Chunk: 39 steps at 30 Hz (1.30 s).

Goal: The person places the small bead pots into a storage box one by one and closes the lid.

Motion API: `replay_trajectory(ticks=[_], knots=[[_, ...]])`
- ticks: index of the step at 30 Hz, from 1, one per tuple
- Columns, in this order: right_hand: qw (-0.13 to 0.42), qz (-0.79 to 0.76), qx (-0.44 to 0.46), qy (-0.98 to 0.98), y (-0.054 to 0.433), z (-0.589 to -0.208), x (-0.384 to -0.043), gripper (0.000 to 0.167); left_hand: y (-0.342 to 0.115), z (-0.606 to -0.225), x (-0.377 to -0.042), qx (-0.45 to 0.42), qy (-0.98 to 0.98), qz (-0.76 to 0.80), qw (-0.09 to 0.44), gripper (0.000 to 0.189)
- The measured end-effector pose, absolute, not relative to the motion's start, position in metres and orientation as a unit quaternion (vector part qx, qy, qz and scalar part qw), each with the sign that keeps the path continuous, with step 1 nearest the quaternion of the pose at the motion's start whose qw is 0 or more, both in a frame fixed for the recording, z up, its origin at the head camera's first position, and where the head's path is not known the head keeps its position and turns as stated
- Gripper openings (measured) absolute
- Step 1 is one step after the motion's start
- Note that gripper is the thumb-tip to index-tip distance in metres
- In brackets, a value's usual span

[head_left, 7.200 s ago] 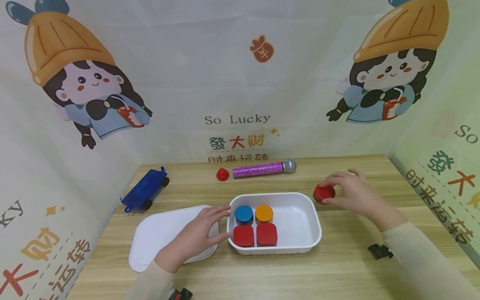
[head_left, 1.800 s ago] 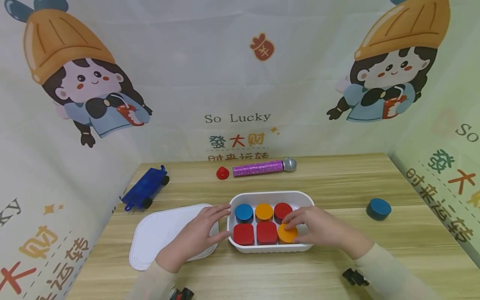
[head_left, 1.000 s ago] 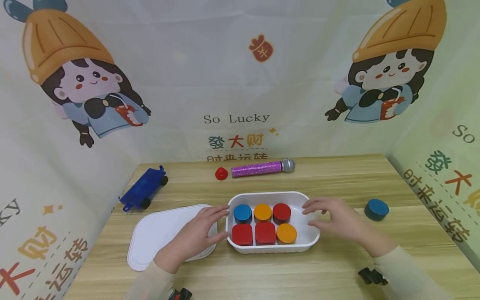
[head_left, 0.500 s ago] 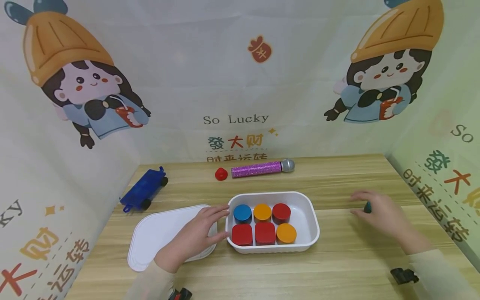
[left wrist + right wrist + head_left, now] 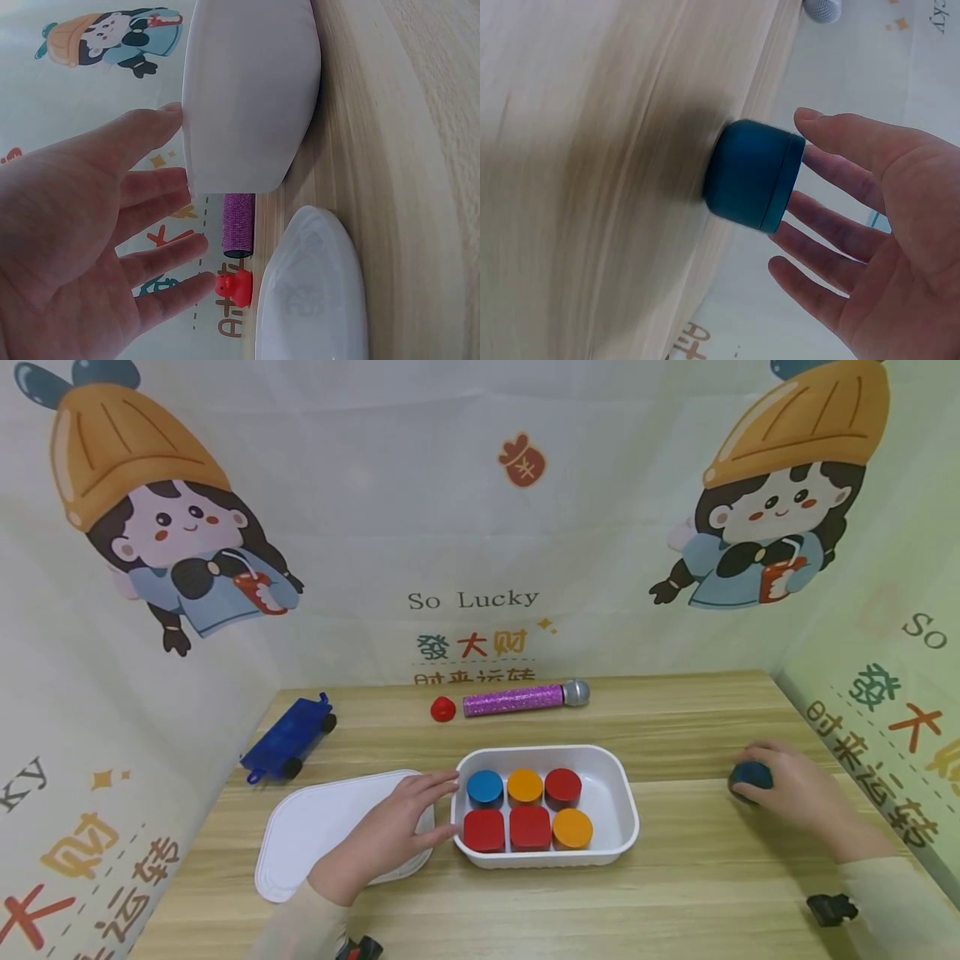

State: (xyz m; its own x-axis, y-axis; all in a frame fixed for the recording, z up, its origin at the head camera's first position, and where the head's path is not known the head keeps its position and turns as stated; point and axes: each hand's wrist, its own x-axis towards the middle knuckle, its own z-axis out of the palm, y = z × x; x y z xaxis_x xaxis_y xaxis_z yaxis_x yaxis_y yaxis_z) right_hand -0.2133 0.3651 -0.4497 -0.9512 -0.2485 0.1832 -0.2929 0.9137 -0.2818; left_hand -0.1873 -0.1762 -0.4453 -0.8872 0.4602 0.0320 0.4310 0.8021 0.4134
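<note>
A white plastic box (image 5: 600, 797) stands mid-table. In its back row are a round blue tin (image 5: 486, 787), an orange one (image 5: 525, 786) and a red one (image 5: 563, 786). In front lie two squarish red tins (image 5: 484, 829) and a round orange tin (image 5: 572, 828). My left hand (image 5: 393, 827) rests at the box's left rim, thumb touching it, fingers extended. On the right, my right hand (image 5: 798, 789) pinches another round blue tin (image 5: 754, 176), which is on or just above the table; thumb and fingers are at its upper edge.
A white lid (image 5: 315, 827) lies left of the box, partly under my left hand. At the back are a blue toy cart (image 5: 288, 739), a small red toy duck (image 5: 235, 288) and a glittery purple toy microphone (image 5: 517, 700). Printed cloth walls surround the table.
The round red and orange tins have been placed in the box by my right hand. It then let go and moved right, onto the second blue tin. My left hand stays at the rim.
</note>
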Motion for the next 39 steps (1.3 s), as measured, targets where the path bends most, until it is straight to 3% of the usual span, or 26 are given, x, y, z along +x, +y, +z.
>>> replay_trajectory(ticks=[21,39], knots=[[0.058,0.147,0.145,-0.977,0.373,-0.441,-0.213,0.034,-0.175,-0.443,-0.185,0.237,0.948,0.211,0.029,0.062],[0.072,0.151,0.222,-0.961,0.289,-0.398,-0.203,0.036,-0.176,-0.446,-0.188,0.234,0.948,0.212,0.032,0.063]])
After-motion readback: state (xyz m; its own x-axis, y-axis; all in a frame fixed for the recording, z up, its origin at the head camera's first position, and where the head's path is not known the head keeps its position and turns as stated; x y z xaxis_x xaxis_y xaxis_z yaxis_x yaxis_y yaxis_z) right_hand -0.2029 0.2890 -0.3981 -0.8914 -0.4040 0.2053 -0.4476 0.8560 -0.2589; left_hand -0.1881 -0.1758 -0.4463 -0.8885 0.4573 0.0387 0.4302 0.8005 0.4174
